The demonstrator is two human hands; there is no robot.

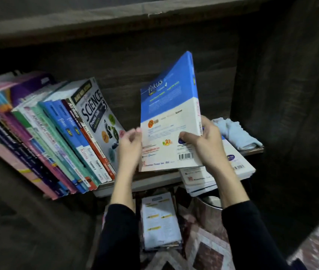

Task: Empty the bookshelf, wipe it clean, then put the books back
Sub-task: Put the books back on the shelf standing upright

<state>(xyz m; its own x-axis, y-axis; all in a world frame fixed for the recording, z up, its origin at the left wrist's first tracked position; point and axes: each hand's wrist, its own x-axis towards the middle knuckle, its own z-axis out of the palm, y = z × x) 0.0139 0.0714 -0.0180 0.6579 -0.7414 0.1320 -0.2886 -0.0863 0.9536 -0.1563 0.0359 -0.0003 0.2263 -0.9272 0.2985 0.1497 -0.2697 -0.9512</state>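
A right hand (207, 141) grips the spine edge of a blue-and-white book (170, 106) held upright over the middle of the shelf (135, 183); the left hand (129, 143) curls at its other edge, its hold too blurred to judge. With a row of books (57, 133) leaning at the left end, a cloth (236, 135) and a flat stack (238, 164) at the right end, and a floor stack (160, 221) below, restocking appears partly done.
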